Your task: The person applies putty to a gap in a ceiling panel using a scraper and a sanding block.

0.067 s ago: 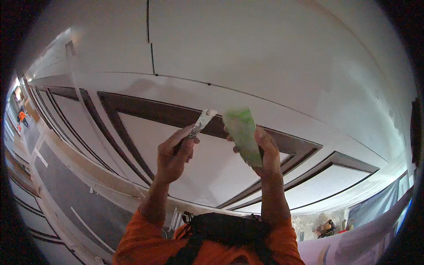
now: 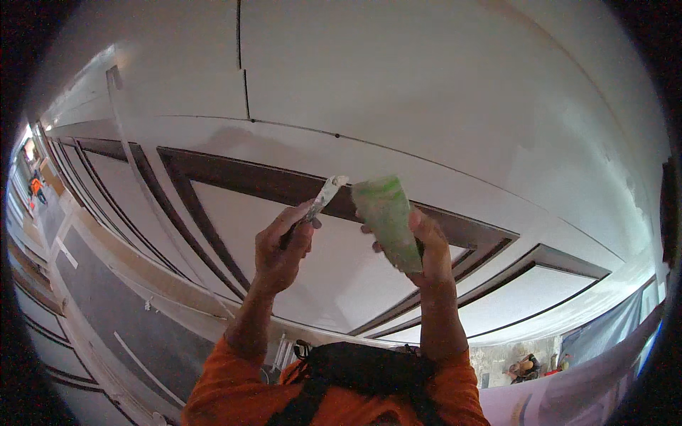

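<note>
My left hand point(image 2: 275, 257) is closed round the handle of a narrow putty knife point(image 2: 328, 194), held up at a slant. Whitish filler coats its blade, with a lump at the tip. Close by on the right, my right hand point(image 2: 435, 248) grips a broad, wedge-shaped green spreader point(image 2: 387, 216), its wide edge upward. Pale smears cover much of the spreader's face. The knife tip is near the spreader's upper left corner; whether the two touch I cannot tell. Both tools are up in front of a white panelled surface point(image 2: 305, 248).
Dark brown recessed strips point(image 2: 241, 170) frame the white panels, and a thin dark joint point(image 2: 426, 162) runs above them. A black bag point(image 2: 369, 369) sits against my chest. At far left a person in orange point(image 2: 37, 187) is in the distance. Bluish sheeting point(image 2: 604, 330) hangs at the lower right.
The green spreader has shifted slightly left and down, its upper edge nearer the putty knife. My left hand has barely moved.
</note>
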### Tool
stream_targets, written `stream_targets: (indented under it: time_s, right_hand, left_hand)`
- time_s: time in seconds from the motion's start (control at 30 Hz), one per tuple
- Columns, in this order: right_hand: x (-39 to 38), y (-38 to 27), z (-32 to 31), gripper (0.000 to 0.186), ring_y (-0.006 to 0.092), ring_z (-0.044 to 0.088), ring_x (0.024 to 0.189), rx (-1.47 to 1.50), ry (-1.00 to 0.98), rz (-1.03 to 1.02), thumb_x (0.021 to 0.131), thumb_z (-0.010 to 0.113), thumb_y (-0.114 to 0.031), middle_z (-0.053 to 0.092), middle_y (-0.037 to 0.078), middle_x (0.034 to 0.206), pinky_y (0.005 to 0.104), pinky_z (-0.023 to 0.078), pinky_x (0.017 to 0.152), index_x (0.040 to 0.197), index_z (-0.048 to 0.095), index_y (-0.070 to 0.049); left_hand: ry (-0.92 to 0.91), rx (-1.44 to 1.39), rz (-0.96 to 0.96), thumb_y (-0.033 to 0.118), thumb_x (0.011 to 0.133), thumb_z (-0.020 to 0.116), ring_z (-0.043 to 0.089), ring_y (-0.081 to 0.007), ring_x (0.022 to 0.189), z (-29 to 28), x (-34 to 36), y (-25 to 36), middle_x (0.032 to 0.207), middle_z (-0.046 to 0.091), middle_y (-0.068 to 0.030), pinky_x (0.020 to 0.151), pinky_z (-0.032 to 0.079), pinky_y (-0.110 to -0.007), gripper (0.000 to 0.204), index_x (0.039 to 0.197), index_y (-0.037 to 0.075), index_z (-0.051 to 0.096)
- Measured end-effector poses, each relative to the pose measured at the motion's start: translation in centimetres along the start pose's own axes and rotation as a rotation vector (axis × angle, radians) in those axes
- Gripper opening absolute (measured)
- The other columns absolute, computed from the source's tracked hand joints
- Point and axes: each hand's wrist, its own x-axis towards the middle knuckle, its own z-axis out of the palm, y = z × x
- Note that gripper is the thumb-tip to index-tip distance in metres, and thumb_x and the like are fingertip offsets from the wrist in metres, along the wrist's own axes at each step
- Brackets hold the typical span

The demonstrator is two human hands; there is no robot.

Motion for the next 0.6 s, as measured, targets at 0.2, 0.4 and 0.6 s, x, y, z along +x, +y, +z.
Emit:
stream_targets:
  time_s: [0.2,0.4,0.6]
  right_hand:
    - [-0.3,-0.8,1.9,0.063,0.0308,0.068,0.101,-0.006,0.001,0.130,0.095,0.051,-0.045,0.065,0.025,0.119,0.0368,0.056,0.077,0.130,0.053,0.007]
    - [-0.3,-0.9,0.7,0.056,0.0316,0.068,0.102,-0.047,-0.041,0.186,0.098,0.048,-0.039,0.066,0.024,0.118,0.0372,0.057,0.077,0.131,0.053,0.006]
    - [-0.4,-1.6,0.3,0.053,0.0341,0.070,0.098,-0.013,-0.045,0.241,0.099,0.051,-0.036,0.067,0.025,0.114,0.0387,0.059,0.074,0.129,0.056,0.008]
  left_hand:
    - [0.010,0.185,0.166,0.000,0.095,0.061,0.060,-0.0137,0.084,-0.1,0.0,-0.9,0.100,0.066,-0.0120,0.068,0.049,-0.025,0.032,0.127,0.001,0.061]
    - [-0.045,0.386,0.285,-0.007,0.085,0.066,0.064,-0.0224,0.090,-0.2,0.2,-0.6,0.103,0.068,-0.0138,0.072,0.051,-0.032,0.033,0.117,0.003,0.067]
    - [-0.008,0.601,0.398,-0.011,0.081,0.068,0.066,-0.0266,0.092,-1.8,0.6,-0.8,0.106,0.070,-0.0124,0.075,0.051,-0.034,0.037,0.114,0.007,0.070]
